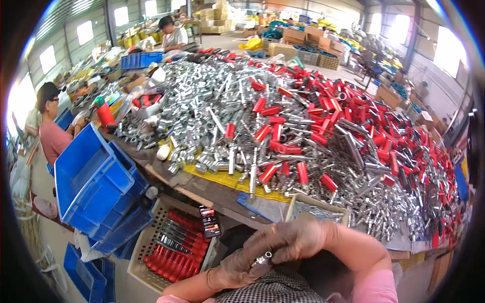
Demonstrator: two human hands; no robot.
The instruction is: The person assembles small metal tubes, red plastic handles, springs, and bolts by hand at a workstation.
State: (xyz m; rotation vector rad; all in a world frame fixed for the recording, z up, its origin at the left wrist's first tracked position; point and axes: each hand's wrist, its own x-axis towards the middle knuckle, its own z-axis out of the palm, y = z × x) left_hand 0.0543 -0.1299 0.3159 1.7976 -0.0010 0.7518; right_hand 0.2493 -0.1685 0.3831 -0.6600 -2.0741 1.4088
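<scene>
Both my hands wear brownish work gloves and meet low in front of my body. My left hand (pixel 233 270) is closed around a shiny chrome metal piece (pixel 263 259) with a round open end; the rest of it is hidden by the glove. Just above it, my right hand (pixel 298 241) is bent over and touches the left hand. Its fingers are smeared by motion, so I cannot tell what they grip. A crate (pixel 136 263) at my left holds red-handled tools (pixel 174 260) laid in rows. Ahead, a small box (pixel 299 200) contains thin metal rods (pixel 313 209).
A wide heap of chrome metal parts (pixel 202 108) and red-handled tools (pixel 328 113) covers the table. Blue bins (pixel 88 174) are stacked at the left. A phone-like device (pixel 210 221) rests by the crate's edge. One person (pixel 53 131) works at the left, another (pixel 173 38) at the far side.
</scene>
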